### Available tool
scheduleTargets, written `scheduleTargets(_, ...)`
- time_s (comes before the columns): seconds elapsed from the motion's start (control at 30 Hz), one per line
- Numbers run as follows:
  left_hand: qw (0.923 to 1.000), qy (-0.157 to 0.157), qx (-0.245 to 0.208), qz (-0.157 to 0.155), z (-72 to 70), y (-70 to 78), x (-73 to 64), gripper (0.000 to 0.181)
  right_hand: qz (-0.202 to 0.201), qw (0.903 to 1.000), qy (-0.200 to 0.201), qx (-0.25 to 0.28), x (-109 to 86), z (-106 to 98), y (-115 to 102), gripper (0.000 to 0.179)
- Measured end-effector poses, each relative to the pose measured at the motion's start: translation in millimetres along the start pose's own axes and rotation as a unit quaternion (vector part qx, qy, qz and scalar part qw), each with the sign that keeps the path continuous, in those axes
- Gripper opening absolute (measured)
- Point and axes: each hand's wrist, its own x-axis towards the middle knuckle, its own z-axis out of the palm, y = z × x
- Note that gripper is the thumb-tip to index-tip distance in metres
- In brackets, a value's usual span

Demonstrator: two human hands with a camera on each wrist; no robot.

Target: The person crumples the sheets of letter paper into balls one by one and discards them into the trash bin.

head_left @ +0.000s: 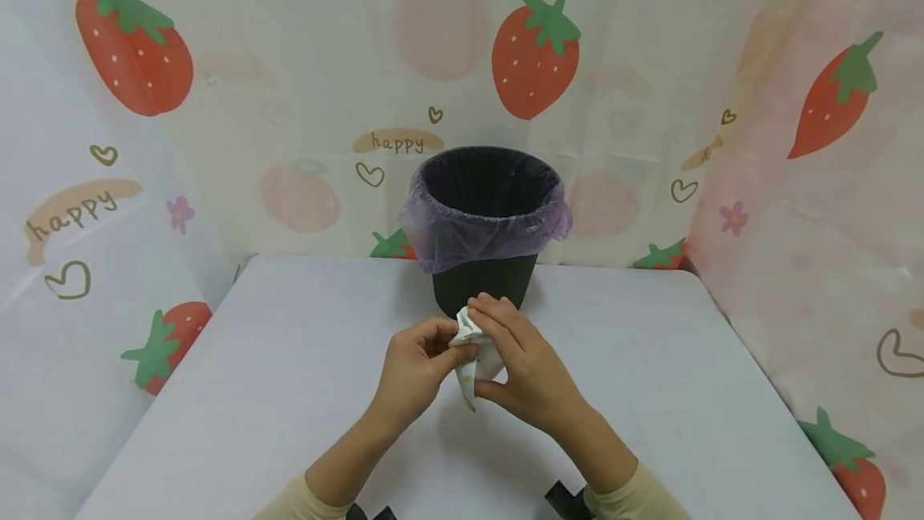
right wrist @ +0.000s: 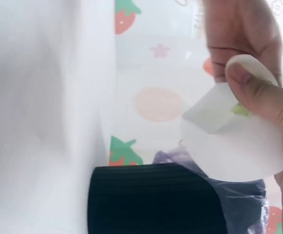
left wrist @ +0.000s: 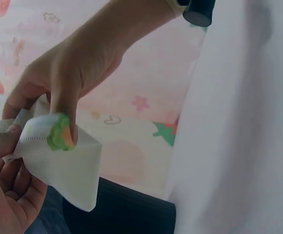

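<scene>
A folded sheet of white paper (head_left: pixel 469 335) with green print is between both hands, in front of the bin. My left hand (head_left: pixel 414 363) pinches its left side between thumb and curled index finger. From the right, my right hand (head_left: pixel 530 367) grips the sheet, fingers along its top and back. In the left wrist view the right thumb lies over a green and orange print, beside a dotted line on the paper (left wrist: pixel 66 170). A plain, rounded face of the sheet (right wrist: pixel 234 151) with a folded corner shows in the right wrist view.
Behind the hands a black bin (head_left: pixel 480 283) stands on the white table (head_left: pixel 325 319), lined with a purple plastic bag (head_left: pixel 484 235) folded over its rim. Strawberry-print cloth (head_left: pixel 310 103) hangs at the back and both sides.
</scene>
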Motion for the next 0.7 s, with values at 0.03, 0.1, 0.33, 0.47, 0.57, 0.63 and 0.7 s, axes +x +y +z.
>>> scheduleTargets(0.03, 0.9999, 0.004, -0.009, -0.01, 1.0, 0.4, -0.3, 0.025, 0.003, 1.0, 0.006, 0.001, -0.5, 1.5, -0.4, 0.101)
scheduleTargets(0.1, 0.9992, 0.01, -0.027, -0.028, 2.6, 1.0, -0.8, 0.035, 0.006, 0.9998, 0.018, 0.0, -2.5, 4.3, -0.6, 0.092)
scheduleTargets(0.33, 0.9986, 0.018, -0.047, -0.015, 7.2, 1.4, -4.4, 0.043, 0.002, 0.9988, 0.048, -0.012, -6.9, 5.1, 1.5, 0.071)
scheduleTargets(0.47, 0.9991, 0.02, -0.035, 0.011, 10.0, 0.3, -5.5, 0.034, -0.006, 0.9983, 0.059, -0.001, -5.3, 1.3, 1.3, 0.064)
scheduleTargets(0.57, 0.9989, 0.014, -0.034, 0.028, 11.0, -1.1, -6.1, 0.032, -0.011, 0.9973, 0.072, 0.006, -4.2, -1.9, -0.2, 0.053)
scheduleTargets(0.63, 0.9984, 0.0, -0.037, 0.043, 10.6, -1.9, -5.9, 0.03, -0.012, 0.9966, 0.081, 0.011, -3.8, -3.9, -1.4, 0.046)
scheduleTargets(0.7, 0.9971, -0.026, -0.041, 0.059, 8.7, -2.5, -5.1, 0.03, -0.005, 0.9961, 0.086, 0.019, -3.7, -5.7, -2.4, 0.039)
